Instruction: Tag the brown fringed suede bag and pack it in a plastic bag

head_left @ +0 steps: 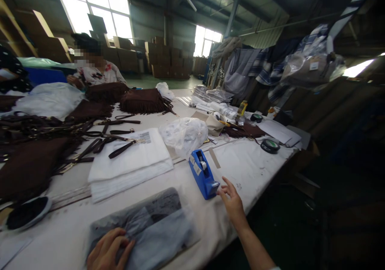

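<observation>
L hand point(108, 250) flat, fingers spread on 1 bagged item point(144, 230); R hand point(232, 201) fingers open at 1 tape dispenser point(203, 173).

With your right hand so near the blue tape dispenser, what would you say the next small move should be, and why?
Probably pulling a strip of tape: the right hand has its fingertips at the cutter end of the blue tape dispenser, while the left hand presses flat on the bagged dark item, whose clear plastic bag looks loosely folded and unsealed.
</observation>
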`<move>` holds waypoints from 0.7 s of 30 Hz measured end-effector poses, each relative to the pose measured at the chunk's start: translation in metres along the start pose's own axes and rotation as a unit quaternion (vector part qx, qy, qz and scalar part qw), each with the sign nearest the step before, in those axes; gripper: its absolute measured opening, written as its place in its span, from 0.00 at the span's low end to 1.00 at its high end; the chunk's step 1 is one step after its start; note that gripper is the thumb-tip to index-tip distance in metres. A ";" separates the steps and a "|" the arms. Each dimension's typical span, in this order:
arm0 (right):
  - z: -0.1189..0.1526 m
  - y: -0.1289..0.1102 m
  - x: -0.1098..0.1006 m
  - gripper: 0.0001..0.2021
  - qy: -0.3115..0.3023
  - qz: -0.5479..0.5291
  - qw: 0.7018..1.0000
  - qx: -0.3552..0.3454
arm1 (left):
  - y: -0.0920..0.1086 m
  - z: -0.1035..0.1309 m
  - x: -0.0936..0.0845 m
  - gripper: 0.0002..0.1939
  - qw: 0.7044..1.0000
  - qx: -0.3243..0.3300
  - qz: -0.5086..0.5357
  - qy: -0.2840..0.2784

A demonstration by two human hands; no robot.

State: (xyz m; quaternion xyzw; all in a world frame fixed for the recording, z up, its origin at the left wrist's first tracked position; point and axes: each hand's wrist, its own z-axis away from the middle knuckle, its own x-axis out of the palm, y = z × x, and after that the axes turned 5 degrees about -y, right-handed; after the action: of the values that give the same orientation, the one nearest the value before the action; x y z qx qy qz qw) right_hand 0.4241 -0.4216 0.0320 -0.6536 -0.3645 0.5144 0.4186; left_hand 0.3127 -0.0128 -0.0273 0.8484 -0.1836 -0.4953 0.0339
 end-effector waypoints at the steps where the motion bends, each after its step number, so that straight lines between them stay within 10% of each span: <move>1: 0.001 0.004 -0.004 0.30 0.008 0.021 1.000 0.007 | 0.004 -0.001 -0.003 0.15 1.000 -0.013 0.005 -0.003; 5: 0.001 -0.001 -0.014 0.31 0.050 0.044 0.998 -0.017 | 0.022 -0.005 -0.016 0.12 0.998 -0.059 0.025 -0.026; 8: 0.003 -0.038 0.006 0.32 -0.133 0.014 0.986 -0.099 | 0.028 -0.008 -0.022 0.10 0.995 -0.084 0.036 -0.043; 11: 0.009 -0.087 0.056 0.30 -0.421 0.039 0.887 -0.186 | 0.031 -0.010 -0.025 0.10 0.992 -0.103 0.045 -0.052; 14: 0.008 -0.112 0.116 0.33 -0.553 0.149 0.763 -0.301 | 0.033 -0.011 -0.028 0.08 0.990 -0.112 0.046 -0.070; 17: 0.006 -0.104 0.163 0.39 -0.561 0.260 0.685 -0.385 | 0.035 -0.011 -0.029 0.06 0.990 -0.111 0.039 -0.081; 21: 0.010 -0.084 0.185 0.43 -0.506 0.348 0.679 -0.402 | 0.037 -0.010 -0.029 0.05 0.990 -0.110 0.027 -0.081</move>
State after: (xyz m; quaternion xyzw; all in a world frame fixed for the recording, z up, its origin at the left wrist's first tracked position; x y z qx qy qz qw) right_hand 0.4484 -0.2196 0.0408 -0.4782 -0.4391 0.6796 -0.3415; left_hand 0.2984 -0.0385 0.0107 0.7913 -0.1534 -0.5784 0.1253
